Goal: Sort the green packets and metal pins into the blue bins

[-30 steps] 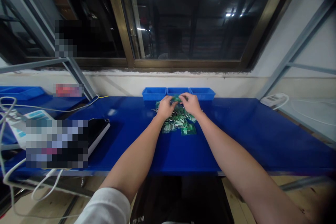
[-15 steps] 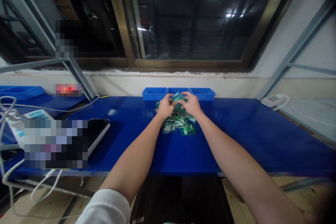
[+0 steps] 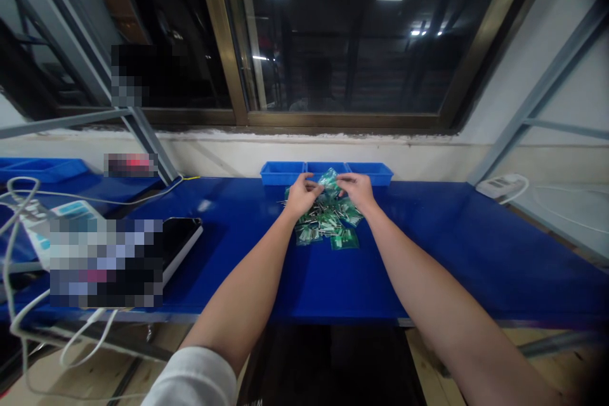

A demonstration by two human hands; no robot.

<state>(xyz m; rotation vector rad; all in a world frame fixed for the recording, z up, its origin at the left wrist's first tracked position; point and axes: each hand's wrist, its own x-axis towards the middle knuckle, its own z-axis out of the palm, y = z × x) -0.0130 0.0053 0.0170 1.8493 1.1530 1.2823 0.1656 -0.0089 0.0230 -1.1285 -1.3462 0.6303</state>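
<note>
Between my two hands, a small green-tinted clear plastic bag (image 3: 329, 183) is held up above a heap. My left hand (image 3: 303, 195) pinches its left side with thumb and fingers. On the other side, my right hand (image 3: 356, 188) grips the bag's right edge between thumb and fingertips. Beneath them lies a heap of similar small green bags (image 3: 328, 222) mixed with thin metal pieces, too small to name. One flat bag (image 3: 344, 239) rests at the heap's front edge. What the raised bag contains is not clear.
Three joined blue bins (image 3: 284, 172) stand behind the heap against the wall. A dark device with a pale edge (image 3: 183, 238) and white cables (image 3: 21, 330) lie at the left. A white power strip (image 3: 499, 185) sits at the back right of the blue table (image 3: 333, 285).
My right hand has shifted slightly right, away from the left one, and the bag between them shows more upright. The whole view has moved a little.
</note>
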